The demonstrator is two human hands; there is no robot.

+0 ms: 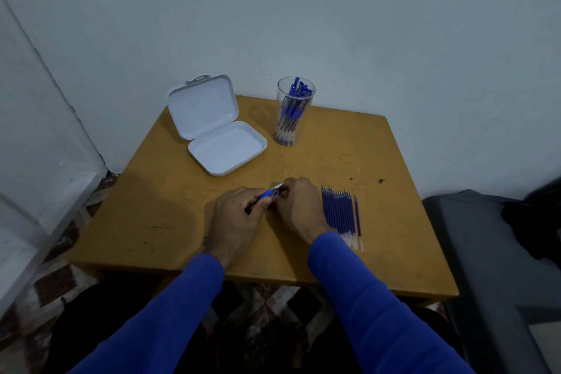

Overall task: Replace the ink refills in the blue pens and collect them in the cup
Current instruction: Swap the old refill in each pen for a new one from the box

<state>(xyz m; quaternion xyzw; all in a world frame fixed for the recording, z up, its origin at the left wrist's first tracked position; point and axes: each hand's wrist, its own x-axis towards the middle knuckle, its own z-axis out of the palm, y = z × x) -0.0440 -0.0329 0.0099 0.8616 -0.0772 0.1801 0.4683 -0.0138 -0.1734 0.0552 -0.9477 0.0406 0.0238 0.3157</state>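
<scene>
Tabletop (170,222) carries an open white case (217,126) far left, clear cup (295,111) of blue pens far centre, and a row of refills (339,212) just right of the right hand (299,206). One blue pen (266,194) sits between the hands, long axis running low-left to high-right, left hand (235,218) curled round its barrel, right hand pinching at its far tip. Fingers hide the tip; whether the pen is unscrewed, I cannot tell.

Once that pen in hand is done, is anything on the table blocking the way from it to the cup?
Nothing visible does. The pen, held by both hands, has bare table between it and the cup. The open white case lies left of that line; the refills lie to the right.
</scene>
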